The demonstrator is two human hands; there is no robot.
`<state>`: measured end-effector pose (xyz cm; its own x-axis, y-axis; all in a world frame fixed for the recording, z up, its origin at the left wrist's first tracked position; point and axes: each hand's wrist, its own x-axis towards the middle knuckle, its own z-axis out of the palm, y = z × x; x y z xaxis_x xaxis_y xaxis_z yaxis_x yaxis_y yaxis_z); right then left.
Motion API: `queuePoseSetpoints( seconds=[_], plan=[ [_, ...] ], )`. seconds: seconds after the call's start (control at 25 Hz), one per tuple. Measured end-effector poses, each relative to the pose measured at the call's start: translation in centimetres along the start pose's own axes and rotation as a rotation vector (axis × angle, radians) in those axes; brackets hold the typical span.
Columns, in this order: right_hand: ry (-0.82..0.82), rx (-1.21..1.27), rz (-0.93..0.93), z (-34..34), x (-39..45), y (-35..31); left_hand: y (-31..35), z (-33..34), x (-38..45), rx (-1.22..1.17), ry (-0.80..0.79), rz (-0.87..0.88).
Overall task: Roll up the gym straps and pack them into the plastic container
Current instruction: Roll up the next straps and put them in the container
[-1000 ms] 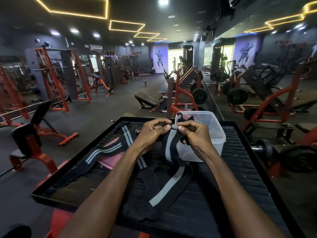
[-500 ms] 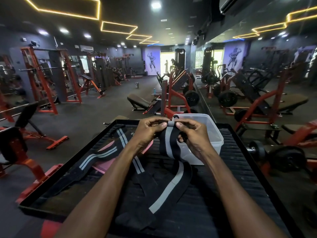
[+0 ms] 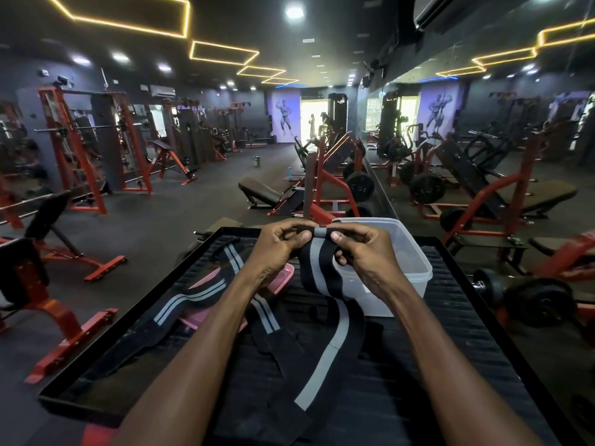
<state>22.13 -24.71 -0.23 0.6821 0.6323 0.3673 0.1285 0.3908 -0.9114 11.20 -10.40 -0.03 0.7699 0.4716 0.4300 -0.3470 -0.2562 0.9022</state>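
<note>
Rolling judged just begun: top end of black gym strap pinched by fingers of left hand and right hand, held above table; tail draped down. Plastic container just behind. Next: tight, even turns required.

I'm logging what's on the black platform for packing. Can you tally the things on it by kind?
Strap held by both hands: 1
Straps lying on the platform: at least 2
Clear plastic container: 1
Pink lid: 1
Total: at least 5
</note>
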Motion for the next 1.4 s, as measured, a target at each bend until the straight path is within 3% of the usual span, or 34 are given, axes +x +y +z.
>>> queuePoseSetpoints(
  seconds=[0.24, 0.44, 0.68, 0.84, 1.04, 1.28, 1.4],
  plan=[
    [0.006, -0.048, 0.059, 1.1, 0.8, 0.2, -1.8, -0.9, 0.4, 0.001, 0.097, -0.006],
    [-0.052, -0.105, 0.197, 1.9, 1.7, 0.5, -3.1, -1.7, 0.5, -0.026, 0.086, -0.041],
    [0.067, -0.166, 0.117, 3.0, 2.5, 2.2, -5.0, -2.7, 0.2, -0.172, 0.069, -0.145],
    [0.068, -0.140, 0.107, 3.6, 2.2, 3.1, -5.6, -2.9, 0.4, -0.110, 0.143, -0.111],
    [0.059, 0.016, 0.251, 2.7, 1.2, 3.5, -5.9, -2.8, 0.3, -0.066, 0.166, -0.105],
    [0.115, -0.064, 0.135, 3.3, 0.6, 4.0, -6.3, -3.0, 0.1, -0.004, 0.124, -0.124],
    [0.099, -0.013, 0.190, 3.8, 0.4, 3.4, -6.0, -3.1, 0.0, -0.024, 0.123, -0.098]
  ],
)
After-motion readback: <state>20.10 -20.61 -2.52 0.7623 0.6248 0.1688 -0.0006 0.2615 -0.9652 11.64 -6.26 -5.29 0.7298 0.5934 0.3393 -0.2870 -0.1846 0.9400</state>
